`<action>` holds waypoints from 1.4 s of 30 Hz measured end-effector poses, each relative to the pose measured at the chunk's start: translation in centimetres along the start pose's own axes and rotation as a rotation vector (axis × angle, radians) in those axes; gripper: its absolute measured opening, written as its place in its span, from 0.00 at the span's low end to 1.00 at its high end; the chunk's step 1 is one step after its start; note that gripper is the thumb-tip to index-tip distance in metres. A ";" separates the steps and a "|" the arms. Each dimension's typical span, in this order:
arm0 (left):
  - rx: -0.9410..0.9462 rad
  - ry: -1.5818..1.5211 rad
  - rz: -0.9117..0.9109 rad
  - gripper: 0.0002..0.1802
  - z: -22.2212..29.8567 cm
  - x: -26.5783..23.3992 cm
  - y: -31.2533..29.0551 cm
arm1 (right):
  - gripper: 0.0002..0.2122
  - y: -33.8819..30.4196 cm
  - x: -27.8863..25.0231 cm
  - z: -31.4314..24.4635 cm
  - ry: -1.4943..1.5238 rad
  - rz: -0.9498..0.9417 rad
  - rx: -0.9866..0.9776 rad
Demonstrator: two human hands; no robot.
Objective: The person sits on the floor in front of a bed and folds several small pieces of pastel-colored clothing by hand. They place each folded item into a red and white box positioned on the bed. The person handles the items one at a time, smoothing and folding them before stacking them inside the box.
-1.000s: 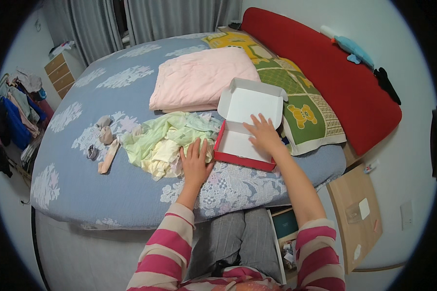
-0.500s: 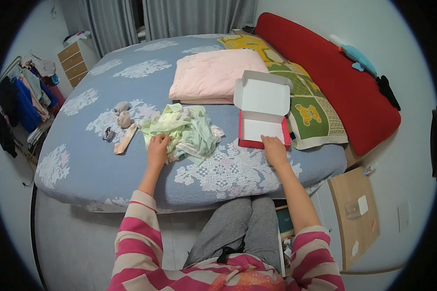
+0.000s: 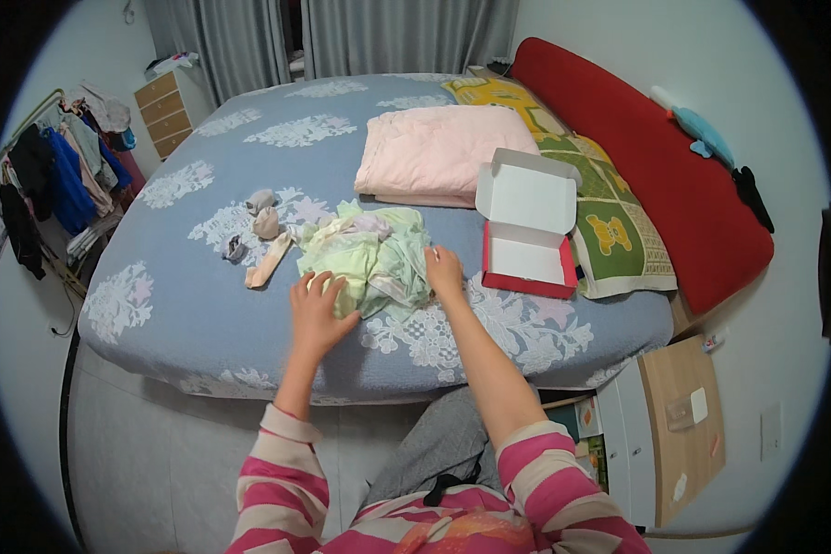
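A loose heap of pale green, yellow and mint clothes [image 3: 369, 254] lies crumpled on the bed, with a lilac patch on top. My left hand [image 3: 319, 312] is at the heap's near left edge, open, its fingers spread over the cloth. At the right edge is my right hand [image 3: 444, 273], its fingers bent closed on the clothes there. To the heap's left lie rolled socks [image 3: 265, 222] in grey and beige, a small dark bundle [image 3: 234, 247] and a flat peach sock [image 3: 268, 261]. A red box [image 3: 528, 261] with a white inside stands with its lid up, right of my right hand.
Behind the heap is a folded pink quilt [image 3: 443, 152] on the blue floral bedspread [image 3: 185, 305]. A green and yellow pillow [image 3: 609, 222] lies against the red headboard [image 3: 646, 166]. A wooden-topped cabinet [image 3: 688, 434] stands at the right, a clothes rack [image 3: 65, 175] at the far left.
My right hand has left the box and moved left to the heap's right edge. My left hand has spread its fingers. The heap looks more gathered. The whole view has shifted slightly.
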State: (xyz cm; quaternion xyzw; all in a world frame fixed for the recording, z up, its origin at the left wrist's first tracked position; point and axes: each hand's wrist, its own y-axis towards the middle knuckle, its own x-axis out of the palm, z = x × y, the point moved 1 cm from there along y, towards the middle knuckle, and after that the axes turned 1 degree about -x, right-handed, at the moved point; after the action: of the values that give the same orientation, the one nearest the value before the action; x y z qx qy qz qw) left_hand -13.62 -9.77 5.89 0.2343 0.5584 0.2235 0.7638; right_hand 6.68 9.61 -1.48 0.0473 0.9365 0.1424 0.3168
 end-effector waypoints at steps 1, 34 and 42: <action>0.006 -0.013 0.063 0.29 1.6 -0.2 0.5 | 0.19 1.6 0.6 2.0 0.058 -0.001 0.069; -0.907 -2.621 -0.733 0.45 13.9 11.7 -4.2 | 0.19 -5.9 -22.7 -7.4 1.319 -0.848 0.239; -1.001 -2.344 -0.323 0.27 7.4 6.2 -5.5 | 0.13 -7.6 -22.1 -3.3 1.187 -0.645 0.400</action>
State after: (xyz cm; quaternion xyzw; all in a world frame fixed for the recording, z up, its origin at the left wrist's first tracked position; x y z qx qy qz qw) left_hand -4.40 -11.16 -0.10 -0.0908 -0.5661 -0.0253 0.8189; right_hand 22.20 -2.39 11.58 -0.2611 0.9267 -0.1317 -0.2359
